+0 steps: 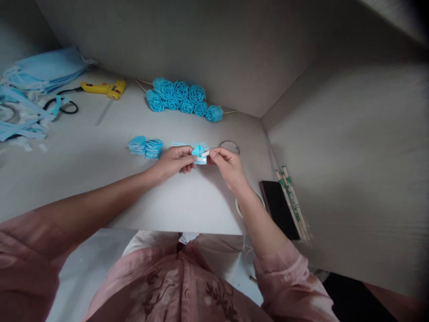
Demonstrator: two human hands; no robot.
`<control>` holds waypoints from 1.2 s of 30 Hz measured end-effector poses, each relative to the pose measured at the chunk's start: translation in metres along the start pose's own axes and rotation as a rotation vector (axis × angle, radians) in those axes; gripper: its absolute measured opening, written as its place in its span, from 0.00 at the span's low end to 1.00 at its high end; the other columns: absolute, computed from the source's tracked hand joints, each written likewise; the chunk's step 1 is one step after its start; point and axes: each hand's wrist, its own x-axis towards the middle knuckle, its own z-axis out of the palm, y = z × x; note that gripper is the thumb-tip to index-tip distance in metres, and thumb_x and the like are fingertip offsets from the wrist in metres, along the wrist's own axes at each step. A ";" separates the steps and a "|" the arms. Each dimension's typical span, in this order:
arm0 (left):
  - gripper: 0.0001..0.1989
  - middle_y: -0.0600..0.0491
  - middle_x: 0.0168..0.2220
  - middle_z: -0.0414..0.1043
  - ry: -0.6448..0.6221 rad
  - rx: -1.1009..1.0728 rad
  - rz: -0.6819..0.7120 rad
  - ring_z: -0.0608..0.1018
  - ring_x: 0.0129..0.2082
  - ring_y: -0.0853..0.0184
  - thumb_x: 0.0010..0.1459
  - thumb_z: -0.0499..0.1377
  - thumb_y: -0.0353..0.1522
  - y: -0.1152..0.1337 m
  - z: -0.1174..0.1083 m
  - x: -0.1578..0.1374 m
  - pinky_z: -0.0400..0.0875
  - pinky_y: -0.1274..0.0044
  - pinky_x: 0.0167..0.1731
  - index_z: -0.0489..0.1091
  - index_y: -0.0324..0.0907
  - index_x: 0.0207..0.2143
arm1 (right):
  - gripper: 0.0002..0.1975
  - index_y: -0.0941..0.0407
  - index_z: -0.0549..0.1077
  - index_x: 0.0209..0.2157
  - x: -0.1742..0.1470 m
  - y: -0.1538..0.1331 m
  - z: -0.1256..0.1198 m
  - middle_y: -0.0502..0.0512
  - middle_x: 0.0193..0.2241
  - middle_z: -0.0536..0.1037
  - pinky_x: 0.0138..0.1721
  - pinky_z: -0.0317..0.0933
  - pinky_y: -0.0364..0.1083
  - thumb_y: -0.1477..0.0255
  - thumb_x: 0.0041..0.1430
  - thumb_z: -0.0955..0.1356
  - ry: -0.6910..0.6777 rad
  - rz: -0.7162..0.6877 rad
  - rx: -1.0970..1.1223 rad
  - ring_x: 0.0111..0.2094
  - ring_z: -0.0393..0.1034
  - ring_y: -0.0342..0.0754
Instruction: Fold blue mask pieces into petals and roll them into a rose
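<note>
The left hand [173, 161] is gripping a small folded light-blue piece [200, 149] between thumb and fingers; the right hand [230, 166] is pinching a narrow white strip [205, 153] at its right side. Pleated blue stacks [153, 149] are lying near the left hand; crinkled blue roses [181, 91] are resting farther back.

The folded blue piece [199, 150] bears a white strip [201, 159].
</note>
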 end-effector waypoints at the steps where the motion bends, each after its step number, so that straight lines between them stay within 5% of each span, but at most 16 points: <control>1: 0.09 0.55 0.21 0.69 0.003 -0.003 0.003 0.69 0.20 0.74 0.54 0.60 0.34 0.000 0.000 0.000 0.62 0.81 0.21 0.67 0.39 0.25 | 0.11 0.53 0.78 0.30 0.000 0.001 0.000 0.49 0.26 0.77 0.37 0.66 0.45 0.60 0.56 0.71 0.001 -0.001 -0.013 0.30 0.70 0.42; 10: 0.10 0.57 0.19 0.69 0.034 -0.032 0.023 0.68 0.18 0.75 0.53 0.63 0.37 -0.006 -0.002 0.002 0.62 0.82 0.21 0.70 0.38 0.27 | 0.08 0.53 0.78 0.32 -0.001 0.001 0.003 0.49 0.28 0.79 0.35 0.68 0.44 0.65 0.59 0.69 0.039 -0.098 -0.060 0.31 0.74 0.43; 17: 0.09 0.57 0.19 0.69 0.013 -0.044 -0.017 0.68 0.18 0.75 0.53 0.63 0.35 -0.003 -0.001 0.000 0.62 0.82 0.21 0.72 0.38 0.28 | 0.10 0.52 0.79 0.38 -0.007 -0.003 0.002 0.52 0.33 0.82 0.38 0.68 0.46 0.67 0.65 0.65 0.191 -0.403 -0.400 0.34 0.75 0.44; 24: 0.09 0.56 0.18 0.69 0.004 -0.085 -0.052 0.68 0.18 0.75 0.54 0.63 0.35 -0.004 -0.001 0.001 0.62 0.82 0.21 0.71 0.38 0.27 | 0.11 0.54 0.79 0.38 -0.005 -0.001 -0.001 0.54 0.31 0.81 0.39 0.66 0.47 0.71 0.66 0.64 0.184 -0.659 -0.684 0.34 0.74 0.45; 36: 0.10 0.56 0.18 0.69 -0.001 -0.091 -0.061 0.68 0.18 0.75 0.53 0.63 0.36 -0.002 -0.001 0.000 0.62 0.81 0.21 0.71 0.38 0.26 | 0.13 0.49 0.80 0.41 -0.004 0.003 -0.004 0.55 0.35 0.81 0.45 0.65 0.53 0.66 0.66 0.63 0.089 -0.546 -0.666 0.38 0.73 0.51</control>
